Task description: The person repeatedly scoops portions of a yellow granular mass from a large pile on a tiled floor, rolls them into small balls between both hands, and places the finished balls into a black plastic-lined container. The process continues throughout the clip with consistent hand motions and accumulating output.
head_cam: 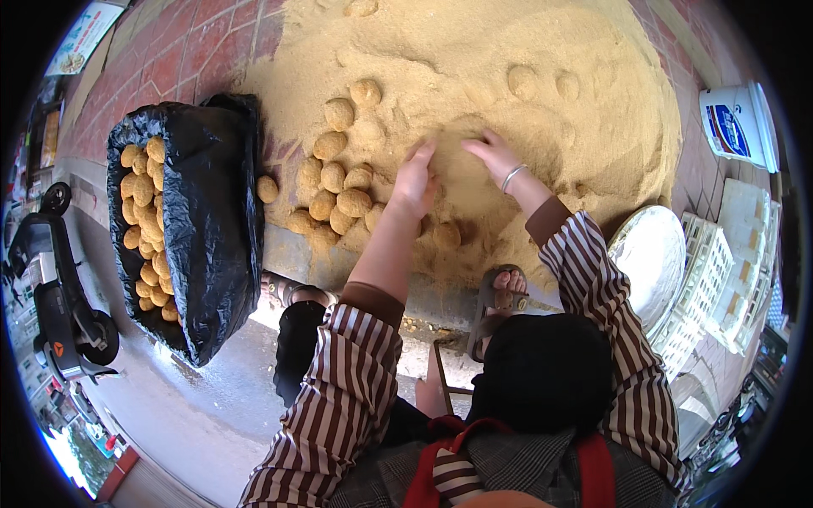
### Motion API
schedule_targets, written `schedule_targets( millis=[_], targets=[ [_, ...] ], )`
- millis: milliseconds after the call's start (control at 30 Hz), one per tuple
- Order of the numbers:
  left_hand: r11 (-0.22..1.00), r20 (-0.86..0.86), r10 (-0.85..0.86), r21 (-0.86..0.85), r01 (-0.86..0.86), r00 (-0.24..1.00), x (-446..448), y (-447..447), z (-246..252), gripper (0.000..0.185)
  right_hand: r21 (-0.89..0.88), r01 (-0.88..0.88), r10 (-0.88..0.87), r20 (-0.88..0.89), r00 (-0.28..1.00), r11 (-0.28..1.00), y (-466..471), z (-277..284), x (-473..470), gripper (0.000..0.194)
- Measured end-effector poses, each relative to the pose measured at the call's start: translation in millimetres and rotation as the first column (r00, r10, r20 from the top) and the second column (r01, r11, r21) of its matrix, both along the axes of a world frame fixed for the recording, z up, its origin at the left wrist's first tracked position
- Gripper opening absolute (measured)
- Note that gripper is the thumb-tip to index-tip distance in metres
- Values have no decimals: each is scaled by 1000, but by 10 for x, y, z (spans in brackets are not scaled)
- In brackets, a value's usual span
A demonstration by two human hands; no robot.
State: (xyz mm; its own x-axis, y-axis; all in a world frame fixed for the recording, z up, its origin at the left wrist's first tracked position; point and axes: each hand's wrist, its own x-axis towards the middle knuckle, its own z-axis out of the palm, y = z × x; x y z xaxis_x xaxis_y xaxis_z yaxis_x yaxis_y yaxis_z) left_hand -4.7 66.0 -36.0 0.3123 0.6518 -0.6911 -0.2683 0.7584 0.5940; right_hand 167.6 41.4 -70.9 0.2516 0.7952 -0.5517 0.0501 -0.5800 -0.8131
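A broad heap of fine tan, husk-like material (603, 146) covers the paving in front of me. My left hand (419, 174) is over its middle, fingers curled; whether it grips anything is hidden. To its right, my right hand (495, 155), with a silver bangle at the wrist, has its fingers apart and holds nothing visible. Between the hands the tan material is blurred. Several round, tan-coated balls, perhaps coated eggs (354, 202), lie at the heap's left side. Another ball (446, 235) is partly sunk in the material below my hands.
Left stands a container lined with a black plastic bag (213, 222), holding many coated balls (149, 219). On the right are a white bucket (730, 124), a round pale lid or tray (651, 254) and white plastic crates (698, 279). A scooter (60, 286) stands far left.
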Motion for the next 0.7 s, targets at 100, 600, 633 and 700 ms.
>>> schedule_targets(
  millis=[100, 600, 633, 700],
  targets=[
    [997, -35, 39, 64, -37, 999, 51, 26, 37, 54, 80, -391, 285, 555, 782, 917, 265, 227, -45, 60],
    [985, 46, 146, -103, -140, 988, 22, -262, 74, 56, -111, -221, 244, 300, 922, 969, 183, 406, -352, 67],
    [984, 108, 147, -119, -134, 983, 39, -269, 103, 57, -33, -34, 39, 147, 988, 999, 57, 506, -411, 68],
    [979, 222, 138, -180, -98, 965, 68, -301, 156, 60, -33, -101, 99, -65, 993, 994, -191, 632, -514, 68]
  ],
)
